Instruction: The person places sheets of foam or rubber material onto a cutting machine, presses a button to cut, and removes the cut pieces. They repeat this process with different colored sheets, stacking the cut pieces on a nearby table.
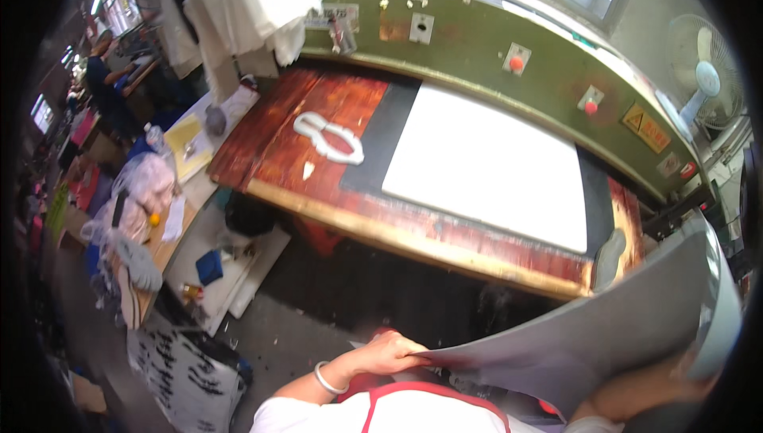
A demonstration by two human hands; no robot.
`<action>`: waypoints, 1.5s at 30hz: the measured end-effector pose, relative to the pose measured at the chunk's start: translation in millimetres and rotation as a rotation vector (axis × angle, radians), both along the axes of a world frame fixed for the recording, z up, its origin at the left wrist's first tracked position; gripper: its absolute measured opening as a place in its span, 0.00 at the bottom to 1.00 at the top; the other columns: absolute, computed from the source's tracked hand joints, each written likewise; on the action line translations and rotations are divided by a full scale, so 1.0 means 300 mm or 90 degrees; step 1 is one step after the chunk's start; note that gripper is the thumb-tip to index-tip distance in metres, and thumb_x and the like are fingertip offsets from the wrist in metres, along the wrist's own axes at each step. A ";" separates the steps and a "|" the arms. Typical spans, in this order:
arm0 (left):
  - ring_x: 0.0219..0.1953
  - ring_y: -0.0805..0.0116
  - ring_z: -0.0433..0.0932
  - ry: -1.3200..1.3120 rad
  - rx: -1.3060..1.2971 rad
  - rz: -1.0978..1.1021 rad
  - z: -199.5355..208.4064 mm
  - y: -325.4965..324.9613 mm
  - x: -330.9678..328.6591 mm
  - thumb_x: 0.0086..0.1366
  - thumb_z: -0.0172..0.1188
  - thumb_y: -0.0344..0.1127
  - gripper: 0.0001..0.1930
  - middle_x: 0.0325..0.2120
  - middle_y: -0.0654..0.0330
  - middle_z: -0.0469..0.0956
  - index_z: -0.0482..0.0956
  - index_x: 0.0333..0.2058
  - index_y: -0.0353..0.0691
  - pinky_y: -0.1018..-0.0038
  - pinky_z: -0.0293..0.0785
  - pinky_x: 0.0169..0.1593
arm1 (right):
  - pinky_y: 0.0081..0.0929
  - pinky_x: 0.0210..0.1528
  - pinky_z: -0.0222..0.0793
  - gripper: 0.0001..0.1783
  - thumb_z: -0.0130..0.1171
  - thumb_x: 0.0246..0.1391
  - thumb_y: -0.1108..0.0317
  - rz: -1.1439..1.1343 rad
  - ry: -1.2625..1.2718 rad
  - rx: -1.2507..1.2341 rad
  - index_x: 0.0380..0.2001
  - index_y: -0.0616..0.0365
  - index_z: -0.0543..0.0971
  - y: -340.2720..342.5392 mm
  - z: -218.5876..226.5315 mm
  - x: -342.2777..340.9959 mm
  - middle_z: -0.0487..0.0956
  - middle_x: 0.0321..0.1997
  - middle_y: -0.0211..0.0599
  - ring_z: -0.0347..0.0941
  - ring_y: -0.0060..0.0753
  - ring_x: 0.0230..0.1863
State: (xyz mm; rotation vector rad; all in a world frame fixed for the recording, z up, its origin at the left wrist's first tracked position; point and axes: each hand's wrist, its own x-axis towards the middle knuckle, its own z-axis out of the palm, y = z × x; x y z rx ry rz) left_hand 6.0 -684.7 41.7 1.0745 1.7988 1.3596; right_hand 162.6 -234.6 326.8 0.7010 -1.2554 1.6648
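A large grey flexible sheet [572, 342] spans the space before my body, its right end curled up to show a paler side. My left hand [389, 352], with a white bangle on its wrist, has its fingers closed on the sheet's left corner. At the sheet's lower right, my right hand [690, 373] is against it, its fingers blurred and partly hidden. Beyond the sheet, a white board [489, 167] lies on a black mat [372, 143] on a red-brown wooden table [274, 135]. A whitish sole-shaped frame [327, 137] rests left of the board.
A green machine beam [469, 48] with red buttons runs behind the board. One grey curved piece [609, 258] sits at the table's right end. A fan [706, 79] stands far right. Left are a cluttered side bench [181, 230], hanging white cloth [246, 4] and a distant person [107, 83].
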 end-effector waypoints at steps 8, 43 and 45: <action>0.29 0.83 0.69 -0.356 -0.046 0.317 -0.076 -0.056 -0.432 0.67 0.55 0.39 0.15 0.24 0.70 0.75 0.80 0.33 0.30 0.79 0.70 0.31 | 0.25 0.38 0.73 0.14 0.65 0.46 0.68 -0.267 -0.634 0.541 0.35 0.62 0.75 -0.242 -0.356 -0.990 0.77 0.37 0.35 0.75 0.30 0.39; 0.42 0.51 0.77 0.338 -0.241 0.779 -0.051 0.034 -0.975 0.57 0.58 0.29 0.12 0.39 0.52 0.78 0.79 0.41 0.38 0.64 0.74 0.45 | 0.28 0.43 0.70 0.22 0.59 0.56 0.63 -0.838 -0.945 0.304 0.50 0.67 0.73 0.286 -1.132 -0.511 0.78 0.41 0.43 0.74 0.34 0.39; 0.45 0.50 0.76 0.413 -0.312 0.708 -0.074 -0.032 -1.008 0.57 0.57 0.29 0.17 0.47 0.51 0.74 0.76 0.47 0.39 0.62 0.73 0.48 | 0.24 0.32 0.70 0.22 0.59 0.56 0.62 -0.758 -0.949 0.167 0.49 0.67 0.73 0.305 -1.192 -0.447 0.78 0.35 0.38 0.72 0.27 0.29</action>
